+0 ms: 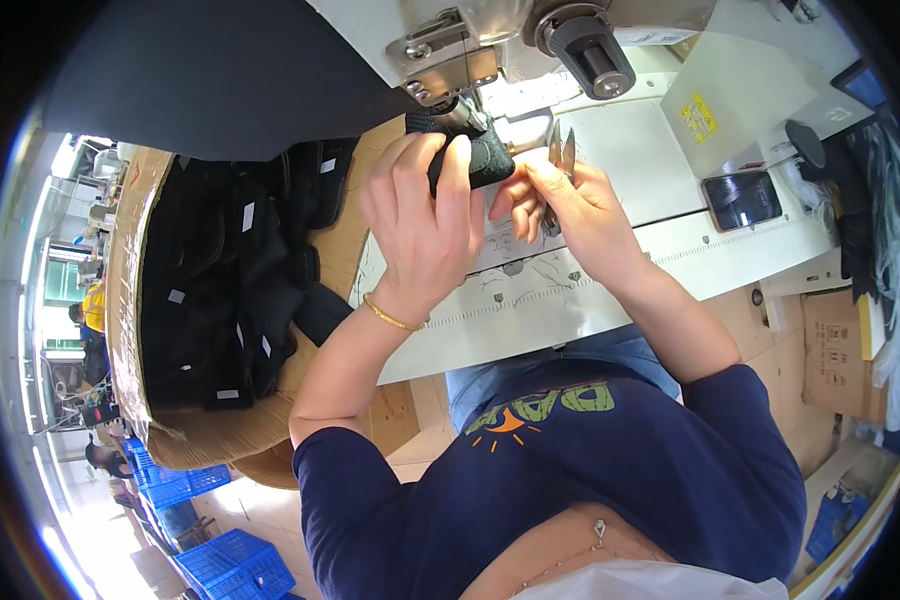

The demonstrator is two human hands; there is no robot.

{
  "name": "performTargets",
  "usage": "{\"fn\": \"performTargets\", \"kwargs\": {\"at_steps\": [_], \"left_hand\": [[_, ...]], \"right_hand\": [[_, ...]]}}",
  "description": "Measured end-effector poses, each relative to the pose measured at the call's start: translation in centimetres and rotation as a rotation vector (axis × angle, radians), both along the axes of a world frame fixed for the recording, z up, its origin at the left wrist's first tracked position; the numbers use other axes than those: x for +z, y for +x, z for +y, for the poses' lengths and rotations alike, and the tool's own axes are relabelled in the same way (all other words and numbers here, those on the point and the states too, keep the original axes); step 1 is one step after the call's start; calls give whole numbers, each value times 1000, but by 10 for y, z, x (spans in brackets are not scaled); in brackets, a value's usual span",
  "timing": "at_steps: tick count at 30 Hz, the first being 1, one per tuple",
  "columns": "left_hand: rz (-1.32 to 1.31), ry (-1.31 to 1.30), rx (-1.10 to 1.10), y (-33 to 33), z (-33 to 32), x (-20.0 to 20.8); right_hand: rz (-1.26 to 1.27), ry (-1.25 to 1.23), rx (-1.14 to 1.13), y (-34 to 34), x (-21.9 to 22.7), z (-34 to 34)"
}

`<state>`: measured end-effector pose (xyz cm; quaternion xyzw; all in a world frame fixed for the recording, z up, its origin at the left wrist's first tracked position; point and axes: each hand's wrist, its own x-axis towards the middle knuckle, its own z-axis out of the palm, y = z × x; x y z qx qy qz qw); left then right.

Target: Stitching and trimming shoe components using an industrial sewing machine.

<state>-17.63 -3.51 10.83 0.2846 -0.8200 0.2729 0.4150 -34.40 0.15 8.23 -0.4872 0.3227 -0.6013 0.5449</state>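
A small black fabric piece (pixel 487 163) with a curved edge lies under the needle area of a sewing machine (pixel 450 75). My left hand (pixel 422 215) is closed on its left side, fingers bent over the cloth and the thumb side hidden. At the right edge of the cloth, my right hand (pixel 588 205) pinches with thumb and forefinger. That same hand also holds a pair of thread snips (pixel 568 158), blades pointing up away from me. Whether the right fingertips grip the cloth or a thread is too small to make out.
Left of the machine, a cardboard box (pixel 130 330) holds several black fabric pieces (pixel 210 270) with white labels. A phone (pixel 742 200) lies on the right of the white machine table (pixel 630 150). Thread scraps litter its front. Blue crates (pixel 235 567) stand on the floor at lower left.
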Motion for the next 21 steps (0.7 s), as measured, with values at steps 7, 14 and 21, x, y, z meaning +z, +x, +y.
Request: {"fn": "performTargets", "kwargs": {"at_steps": [7, 14, 21], "left_hand": [[-71, -104, -41, 20, -20, -8], [632, 1752, -291, 75, -7, 2], [586, 2063, -423, 68, -8, -12]], "right_hand": [[148, 49, 317, -14, 13, 14], [940, -446, -305, -11, -31, 4], [995, -637, -228, -5, -41, -9]]}}
